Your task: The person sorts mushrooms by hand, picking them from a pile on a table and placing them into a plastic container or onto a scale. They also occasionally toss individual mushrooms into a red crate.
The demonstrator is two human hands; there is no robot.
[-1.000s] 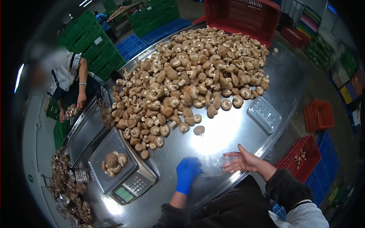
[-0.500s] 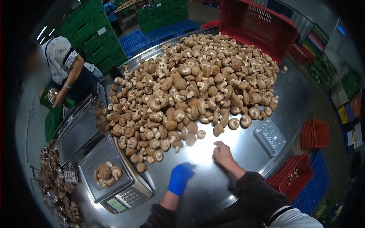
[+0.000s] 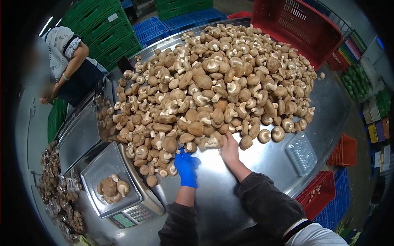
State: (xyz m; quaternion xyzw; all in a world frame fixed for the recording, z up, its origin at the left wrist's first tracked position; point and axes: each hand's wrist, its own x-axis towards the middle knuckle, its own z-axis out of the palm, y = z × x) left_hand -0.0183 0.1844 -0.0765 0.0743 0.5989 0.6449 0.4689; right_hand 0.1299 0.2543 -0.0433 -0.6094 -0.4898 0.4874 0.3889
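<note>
A large heap of brown mushrooms [image 3: 205, 82] covers much of the metal table [image 3: 217, 205]. At the heap's near edge my left hand [image 3: 187, 166], in a blue glove, has its fingers closed round a small mushroom, its stem by the fingertips. To its right, my bare right hand [image 3: 230, 151] is closed on a mushroom [image 3: 211, 141] with a pale underside. On the left, a scale [image 3: 113, 178] bears several mushrooms [image 3: 111, 187] on its plate. A clear plastic tray [image 3: 301, 153] lies to the right of my right hand.
A red crate [image 3: 295, 28] stands tipped behind the heap. Green crates [image 3: 98, 33] and blue pallets [image 3: 152, 30] are at the back. A co-worker [image 3: 67, 61] stands at the left. Bagged mushrooms [image 3: 59, 192] lie at the lower left. Red baskets [image 3: 320, 194] are at the right.
Both my hands have moved forward to the heap's near edge and closed on mushrooms. The co-worker's arm has lowered. The view has shifted a little.
</note>
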